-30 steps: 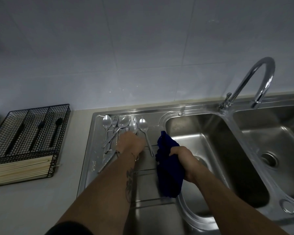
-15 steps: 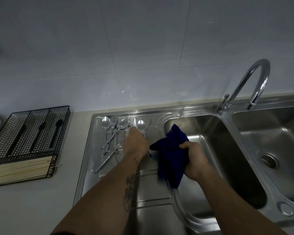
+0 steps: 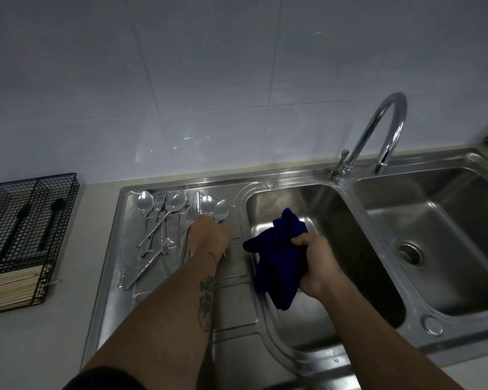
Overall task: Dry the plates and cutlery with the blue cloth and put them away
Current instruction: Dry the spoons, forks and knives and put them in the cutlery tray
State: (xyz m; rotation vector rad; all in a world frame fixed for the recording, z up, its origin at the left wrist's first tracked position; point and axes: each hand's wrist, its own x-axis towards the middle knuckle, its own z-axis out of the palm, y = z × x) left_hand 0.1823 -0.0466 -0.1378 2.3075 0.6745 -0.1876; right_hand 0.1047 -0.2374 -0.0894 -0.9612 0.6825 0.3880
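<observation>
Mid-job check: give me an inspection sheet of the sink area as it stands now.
Surface: steel drainboard left of a double sink; pale counter beyond it.
Job's things: spoons, forks and knives lie loose on the drainboard; blue cloth bunched over the left basin. No plates seen.
Clutter: black wire caddy on the counter, holding dark-handled utensils and pale sticks.
Grippers: left hand down on the cutlery, grasp hidden; right hand closed on the cloth.
Cables: nothing seen.
Surroundings: white tiled wall, chrome tap, right basin empty.
</observation>
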